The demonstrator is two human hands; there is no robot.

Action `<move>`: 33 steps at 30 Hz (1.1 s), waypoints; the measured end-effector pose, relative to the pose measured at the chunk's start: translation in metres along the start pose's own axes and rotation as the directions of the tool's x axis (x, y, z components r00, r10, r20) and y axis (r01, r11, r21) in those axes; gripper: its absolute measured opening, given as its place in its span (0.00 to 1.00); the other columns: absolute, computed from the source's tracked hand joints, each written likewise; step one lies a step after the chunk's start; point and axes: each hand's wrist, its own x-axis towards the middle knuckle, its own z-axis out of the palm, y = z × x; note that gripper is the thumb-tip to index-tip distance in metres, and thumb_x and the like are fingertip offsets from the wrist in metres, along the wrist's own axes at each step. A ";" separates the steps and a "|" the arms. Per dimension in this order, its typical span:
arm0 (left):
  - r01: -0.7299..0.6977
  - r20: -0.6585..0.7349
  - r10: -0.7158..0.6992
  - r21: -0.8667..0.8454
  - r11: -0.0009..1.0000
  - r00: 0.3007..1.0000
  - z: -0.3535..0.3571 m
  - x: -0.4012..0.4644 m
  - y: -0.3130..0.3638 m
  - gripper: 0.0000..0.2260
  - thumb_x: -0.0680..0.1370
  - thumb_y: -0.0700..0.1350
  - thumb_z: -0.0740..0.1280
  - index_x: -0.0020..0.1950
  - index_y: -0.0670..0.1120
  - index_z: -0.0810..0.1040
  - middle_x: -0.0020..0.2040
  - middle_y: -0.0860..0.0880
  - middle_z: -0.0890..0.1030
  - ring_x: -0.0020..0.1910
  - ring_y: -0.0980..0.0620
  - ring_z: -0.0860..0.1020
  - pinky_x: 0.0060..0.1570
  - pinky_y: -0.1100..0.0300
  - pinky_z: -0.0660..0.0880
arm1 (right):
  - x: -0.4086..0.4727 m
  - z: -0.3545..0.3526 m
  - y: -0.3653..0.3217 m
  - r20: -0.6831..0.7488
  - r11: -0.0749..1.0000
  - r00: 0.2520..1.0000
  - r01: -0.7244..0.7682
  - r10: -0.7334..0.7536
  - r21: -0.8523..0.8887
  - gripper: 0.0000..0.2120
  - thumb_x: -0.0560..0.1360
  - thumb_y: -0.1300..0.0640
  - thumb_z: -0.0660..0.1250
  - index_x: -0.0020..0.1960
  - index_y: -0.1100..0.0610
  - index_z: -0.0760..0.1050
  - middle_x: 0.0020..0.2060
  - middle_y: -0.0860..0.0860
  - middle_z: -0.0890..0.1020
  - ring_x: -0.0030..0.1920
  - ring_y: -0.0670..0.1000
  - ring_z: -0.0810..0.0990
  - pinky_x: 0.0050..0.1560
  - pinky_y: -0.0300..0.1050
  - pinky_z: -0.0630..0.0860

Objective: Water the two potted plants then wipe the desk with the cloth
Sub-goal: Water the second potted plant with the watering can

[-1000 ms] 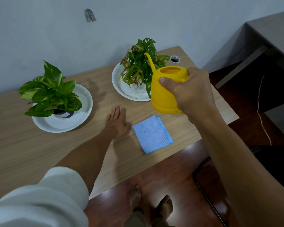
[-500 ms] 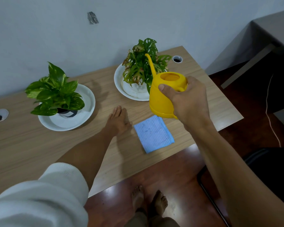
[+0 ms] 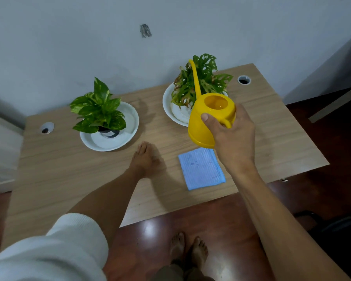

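Note:
My right hand (image 3: 234,136) grips the handle of a yellow watering can (image 3: 208,118), held above the desk with its thin spout rising in front of the right plant (image 3: 199,82). That plant has holed leaves and stands in a white dish (image 3: 167,110). The left plant (image 3: 97,110), with broad green leaves, sits in a small pot on another white dish (image 3: 130,126). A folded blue cloth (image 3: 201,169) lies flat near the desk's front edge, just below the can. My left hand (image 3: 146,159) rests palm down on the wooden desk (image 3: 69,171), left of the cloth.
Two round cable holes, one at the left (image 3: 47,127) and one at the right (image 3: 244,79), are set in the desk's back corners. A grey wall runs behind the desk. My bare feet (image 3: 187,250) stand on the dark red floor. A black chair (image 3: 336,226) sits at the right.
The can has tipped back toward upright, its spout now pointing up, and my right hand has drawn it slightly toward me. My view has shifted, so the desk sits more to the right.

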 end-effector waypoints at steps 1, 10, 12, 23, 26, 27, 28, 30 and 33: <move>0.032 -0.005 -0.032 0.001 0.999 0.999 -0.003 -0.006 -0.003 0.46 0.72 0.68 0.54 0.82 0.40 0.55 0.82 0.39 0.56 0.83 0.39 0.51 0.80 0.44 0.53 | 0.000 0.002 -0.002 0.019 1.000 1.000 0.016 -0.016 0.005 0.26 0.72 0.50 0.80 0.65 0.57 0.78 0.52 0.46 0.85 0.48 0.37 0.82 0.53 0.34 0.78; 0.157 -0.073 -0.165 -0.104 0.982 0.983 -0.014 -0.048 -0.057 0.35 0.78 0.54 0.67 0.79 0.41 0.58 0.80 0.40 0.57 0.81 0.38 0.54 0.77 0.41 0.59 | -0.016 0.049 -0.030 0.240 0.995 0.966 0.094 -0.096 0.018 0.35 0.69 0.43 0.79 0.69 0.60 0.76 0.58 0.50 0.85 0.58 0.48 0.83 0.61 0.51 0.80; 0.207 -0.080 -0.216 -0.110 0.972 0.973 -0.019 -0.055 -0.074 0.36 0.80 0.55 0.66 0.81 0.42 0.54 0.83 0.41 0.52 0.83 0.41 0.48 0.79 0.42 0.55 | -0.025 0.066 -0.034 0.282 0.994 0.954 0.102 -0.106 0.027 0.24 0.71 0.48 0.80 0.62 0.57 0.79 0.52 0.49 0.86 0.51 0.47 0.84 0.56 0.48 0.81; 0.266 -0.112 -0.284 -0.151 0.952 0.952 -0.019 -0.073 -0.143 0.38 0.80 0.60 0.62 0.83 0.44 0.51 0.84 0.40 0.47 0.84 0.41 0.44 0.80 0.42 0.49 | -0.063 0.137 -0.050 0.415 0.993 0.906 0.113 -0.085 -0.043 0.19 0.72 0.49 0.80 0.59 0.54 0.81 0.47 0.45 0.86 0.46 0.41 0.84 0.46 0.34 0.78; 0.265 -0.110 -0.280 -0.137 0.955 0.954 -0.013 -0.075 -0.150 0.39 0.81 0.62 0.60 0.84 0.45 0.48 0.84 0.40 0.45 0.84 0.41 0.43 0.80 0.41 0.47 | -0.067 0.145 -0.054 0.436 0.989 0.897 0.121 -0.071 -0.087 0.20 0.71 0.47 0.80 0.58 0.54 0.81 0.46 0.44 0.86 0.45 0.41 0.83 0.44 0.33 0.77; 0.263 -0.108 -0.279 -0.141 0.954 0.954 -0.011 -0.077 -0.151 0.39 0.81 0.62 0.59 0.84 0.46 0.47 0.84 0.40 0.43 0.83 0.42 0.42 0.80 0.42 0.46 | -0.068 0.147 -0.054 0.438 0.987 0.896 0.125 -0.068 -0.103 0.20 0.71 0.46 0.80 0.58 0.54 0.81 0.45 0.44 0.85 0.44 0.40 0.83 0.43 0.33 0.76; 0.260 -0.112 -0.277 -0.149 0.954 0.954 -0.009 -0.077 -0.152 0.39 0.81 0.63 0.59 0.84 0.46 0.47 0.84 0.41 0.43 0.83 0.42 0.41 0.80 0.42 0.45 | -0.068 0.149 -0.056 0.438 0.984 0.897 0.129 -0.064 -0.120 0.19 0.71 0.46 0.80 0.57 0.53 0.81 0.44 0.43 0.85 0.43 0.40 0.83 0.42 0.34 0.75; 0.250 -0.134 -0.272 -0.160 0.955 0.953 -0.006 -0.079 -0.152 0.38 0.82 0.63 0.57 0.84 0.46 0.46 0.84 0.41 0.42 0.83 0.43 0.40 0.80 0.43 0.43 | -0.068 0.151 -0.059 0.441 0.978 0.896 0.142 -0.060 -0.154 0.18 0.71 0.45 0.80 0.55 0.52 0.81 0.42 0.42 0.83 0.42 0.40 0.81 0.41 0.35 0.73; 0.243 -0.138 -0.268 -0.171 0.955 0.954 -0.004 -0.080 -0.151 0.38 0.83 0.63 0.56 0.85 0.46 0.44 0.84 0.41 0.41 0.83 0.43 0.38 0.80 0.44 0.41 | -0.066 0.154 -0.065 0.455 0.967 0.889 0.162 -0.057 -0.197 0.18 0.70 0.44 0.80 0.55 0.51 0.81 0.43 0.42 0.82 0.43 0.41 0.81 0.40 0.38 0.73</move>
